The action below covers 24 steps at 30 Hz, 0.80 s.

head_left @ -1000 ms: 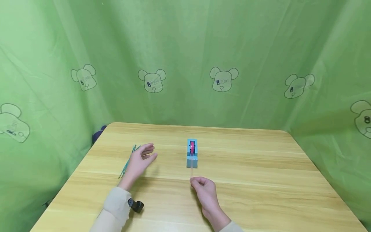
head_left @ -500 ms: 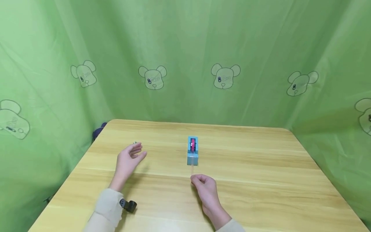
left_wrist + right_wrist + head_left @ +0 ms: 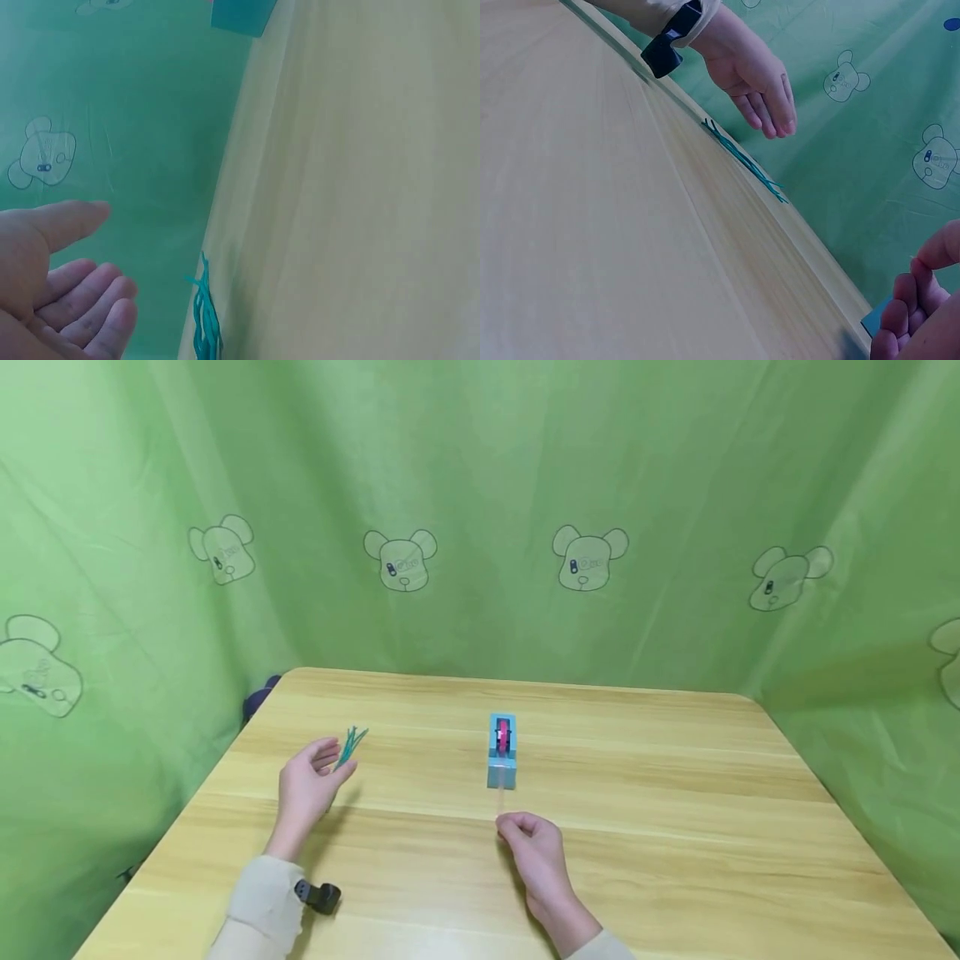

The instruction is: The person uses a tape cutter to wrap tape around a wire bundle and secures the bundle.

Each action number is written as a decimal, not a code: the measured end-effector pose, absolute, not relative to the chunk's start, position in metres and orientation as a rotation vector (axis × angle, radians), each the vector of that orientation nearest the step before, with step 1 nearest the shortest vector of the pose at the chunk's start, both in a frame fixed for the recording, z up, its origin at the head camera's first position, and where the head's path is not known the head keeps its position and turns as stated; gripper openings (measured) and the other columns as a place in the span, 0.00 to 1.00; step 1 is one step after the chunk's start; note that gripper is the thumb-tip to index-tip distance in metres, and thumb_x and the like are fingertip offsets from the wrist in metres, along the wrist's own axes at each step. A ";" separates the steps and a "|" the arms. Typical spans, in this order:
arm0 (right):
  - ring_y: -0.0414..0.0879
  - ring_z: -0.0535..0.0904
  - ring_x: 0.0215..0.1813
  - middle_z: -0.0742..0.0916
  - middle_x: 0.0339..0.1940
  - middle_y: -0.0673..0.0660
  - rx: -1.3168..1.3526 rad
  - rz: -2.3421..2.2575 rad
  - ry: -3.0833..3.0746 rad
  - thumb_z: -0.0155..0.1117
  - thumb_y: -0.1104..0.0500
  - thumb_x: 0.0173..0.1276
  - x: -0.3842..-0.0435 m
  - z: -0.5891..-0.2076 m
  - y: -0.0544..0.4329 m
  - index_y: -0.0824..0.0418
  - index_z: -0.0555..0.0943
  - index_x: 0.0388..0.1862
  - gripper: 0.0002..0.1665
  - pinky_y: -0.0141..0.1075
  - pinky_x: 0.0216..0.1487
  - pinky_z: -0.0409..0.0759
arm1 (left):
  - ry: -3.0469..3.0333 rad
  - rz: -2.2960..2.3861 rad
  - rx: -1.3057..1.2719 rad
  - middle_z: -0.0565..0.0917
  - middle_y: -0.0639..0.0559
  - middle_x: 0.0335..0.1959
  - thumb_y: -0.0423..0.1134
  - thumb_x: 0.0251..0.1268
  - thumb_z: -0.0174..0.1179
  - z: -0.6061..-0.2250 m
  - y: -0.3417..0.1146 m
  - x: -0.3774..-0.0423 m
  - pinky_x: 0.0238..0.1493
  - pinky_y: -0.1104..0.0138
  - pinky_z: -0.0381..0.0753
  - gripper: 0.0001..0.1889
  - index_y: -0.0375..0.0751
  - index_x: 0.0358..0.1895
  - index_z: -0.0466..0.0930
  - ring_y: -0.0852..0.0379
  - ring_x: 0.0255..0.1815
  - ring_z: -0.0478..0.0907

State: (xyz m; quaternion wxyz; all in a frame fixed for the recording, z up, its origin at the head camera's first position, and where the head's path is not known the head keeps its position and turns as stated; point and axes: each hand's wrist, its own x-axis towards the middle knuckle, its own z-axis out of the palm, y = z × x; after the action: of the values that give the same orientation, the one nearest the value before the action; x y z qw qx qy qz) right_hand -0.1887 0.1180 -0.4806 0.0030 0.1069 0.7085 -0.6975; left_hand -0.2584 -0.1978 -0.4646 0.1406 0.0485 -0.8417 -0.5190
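A blue tape dispenser point(image 3: 502, 775) with a pink roll stands near the middle of the table. From its front runs a strip of clear tape point(image 3: 501, 800), its end pinched between thumb and forefinger of my right hand point(image 3: 540, 858). Over on the left, a bundle of thin teal strands point(image 3: 348, 748), whose exact kind I cannot tell, lies on the table. My left hand point(image 3: 303, 785) hovers above it with loosely bent fingers and holds nothing. The right wrist view shows the whole bundle point(image 3: 744, 161) lying below that hand, apart from it.
The wooden table point(image 3: 675, 793) reaches back to a green curtain point(image 3: 480, 460) printed with bear heads. A dark purple object point(image 3: 258, 697) shows beyond the table's far left corner. A black camera point(image 3: 318, 896) is strapped to my left wrist.
My left hand has moved left, over the teal strands, so more of their far end shows now. The right hand keeps its pinch on the tape, almost still.
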 end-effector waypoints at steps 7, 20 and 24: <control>0.47 0.76 0.45 0.84 0.42 0.60 0.347 -2.183 2.236 0.63 0.65 0.65 -0.188 -0.480 0.120 0.72 0.82 0.43 0.11 0.35 0.49 0.76 | -2.477 -1.465 0.227 0.80 0.35 0.57 0.38 0.61 0.70 -0.469 -0.204 -0.259 0.59 0.55 0.76 0.29 0.31 0.63 0.73 0.41 0.58 0.78; 0.46 0.77 0.44 0.85 0.41 0.60 0.328 -2.179 2.231 0.63 0.64 0.66 -0.187 -0.482 0.120 0.73 0.82 0.42 0.12 0.34 0.47 0.78 | -2.591 -1.386 0.325 0.81 0.32 0.55 0.41 0.58 0.72 -0.477 -0.214 -0.259 0.57 0.51 0.76 0.30 0.28 0.60 0.75 0.38 0.55 0.79; 0.46 0.77 0.43 0.84 0.40 0.61 0.307 -2.194 2.230 0.63 0.64 0.66 -0.191 -0.485 0.120 0.73 0.82 0.42 0.12 0.32 0.46 0.78 | -2.615 -1.351 0.313 0.81 0.32 0.53 0.42 0.58 0.72 -0.479 -0.216 -0.260 0.55 0.51 0.77 0.30 0.26 0.59 0.75 0.38 0.53 0.80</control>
State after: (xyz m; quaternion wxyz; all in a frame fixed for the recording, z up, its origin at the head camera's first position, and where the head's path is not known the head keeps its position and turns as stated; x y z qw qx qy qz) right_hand -0.1905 0.1202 -0.4851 -0.0011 0.0977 0.7094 -0.6980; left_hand -0.2601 -0.2165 -0.4791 0.0904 0.1054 -0.8798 -0.4546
